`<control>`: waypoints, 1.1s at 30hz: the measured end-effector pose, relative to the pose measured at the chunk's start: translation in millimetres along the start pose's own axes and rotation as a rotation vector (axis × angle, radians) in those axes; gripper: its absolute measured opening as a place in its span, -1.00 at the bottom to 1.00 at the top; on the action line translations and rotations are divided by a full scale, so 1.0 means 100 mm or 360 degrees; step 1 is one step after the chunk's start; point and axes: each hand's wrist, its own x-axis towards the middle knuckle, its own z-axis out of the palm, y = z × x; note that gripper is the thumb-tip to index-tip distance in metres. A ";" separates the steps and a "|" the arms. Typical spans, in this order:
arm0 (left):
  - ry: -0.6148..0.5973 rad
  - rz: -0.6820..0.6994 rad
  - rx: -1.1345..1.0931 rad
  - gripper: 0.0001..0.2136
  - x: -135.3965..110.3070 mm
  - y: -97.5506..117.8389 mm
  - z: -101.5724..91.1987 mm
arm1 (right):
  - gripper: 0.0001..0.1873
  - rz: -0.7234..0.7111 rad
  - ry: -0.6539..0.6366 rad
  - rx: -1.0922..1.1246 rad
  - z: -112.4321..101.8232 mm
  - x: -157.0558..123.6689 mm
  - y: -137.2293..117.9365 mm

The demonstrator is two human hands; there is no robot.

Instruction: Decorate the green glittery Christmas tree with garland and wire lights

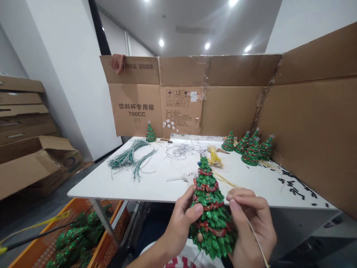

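Note:
My left hand [182, 219] is closed around the left side of a green Christmas tree figurine [209, 219] with red garlands and small ornaments, held upright in front of me. At the tree's right, my right hand [252, 223] pinches a thin pale yellow wire [254, 232] between thumb and fingertips. The wire runs down past the palm to the bottom of the view. Behind the tree, a white glue gun [184, 178] lies partly hidden on the white table [158, 190]. Beyond the tree's top is a bundle of yellow wires [214, 156].
Green wire bundles [128, 156] and tangled silvery wire [181, 149] lie on the table. Several finished-looking trees [252, 149] stand right; one small tree [150, 132] stands back left. Black bits [298, 186] litter the right edge. Cardboard walls [231, 108] enclose the back. An orange crate [103, 249] holds more trees.

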 end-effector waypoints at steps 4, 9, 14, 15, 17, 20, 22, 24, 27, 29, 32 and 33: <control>0.0015 0.0036 -0.0003 -0.37 -0.04 -0.11 -0.07 | -0.86 -0.0201 -0.0002 -0.0070 0.05 0.00 -0.06; -0.0055 0.0091 -0.0053 -0.13 -0.11 -0.18 -0.10 | -0.78 -0.0369 -0.0059 -0.0053 0.13 0.00 -0.14; 0.0061 0.0076 -0.0027 -0.13 -0.11 -0.21 -0.10 | -0.76 -0.0327 -0.0155 -0.0028 0.14 0.01 -0.15; 0.0095 0.0099 -0.0041 -0.14 -0.11 -0.23 -0.11 | -0.75 -0.0316 -0.0191 -0.0021 0.13 0.01 -0.14; 0.0195 0.0151 -0.0094 -0.17 -0.12 -0.28 -0.14 | -0.74 -0.0288 -0.0271 -0.0002 0.10 0.01 -0.12; 0.0294 0.0176 -0.0220 -0.20 -0.15 -0.33 -0.14 | -0.74 -0.0225 -0.0329 0.0047 0.05 0.04 -0.10; 0.0314 0.0163 -0.0316 -0.23 -0.17 -0.32 -0.13 | -0.76 -0.0162 -0.0332 0.0073 0.01 0.07 -0.08; 0.0295 0.0134 -0.0387 -0.23 -0.17 -0.28 -0.12 | -0.79 -0.0099 -0.0334 0.0063 -0.02 0.10 -0.07; 0.0179 0.0110 -0.0467 -0.26 -0.15 -0.21 -0.15 | -0.84 -0.0003 -0.0350 0.0013 -0.09 0.14 -0.06; 0.0035 0.0088 -0.0501 -0.30 -0.12 -0.18 -0.18 | -0.89 0.0084 -0.0343 -0.0030 -0.13 0.15 -0.04; -0.0119 0.0088 -0.0523 -0.31 -0.09 -0.14 -0.22 | -0.90 0.0200 -0.0325 -0.0084 -0.18 0.20 0.03; -0.0126 0.0102 -0.0534 -0.31 -0.09 -0.13 -0.22 | -0.90 0.0218 -0.0335 -0.0103 -0.21 0.24 0.06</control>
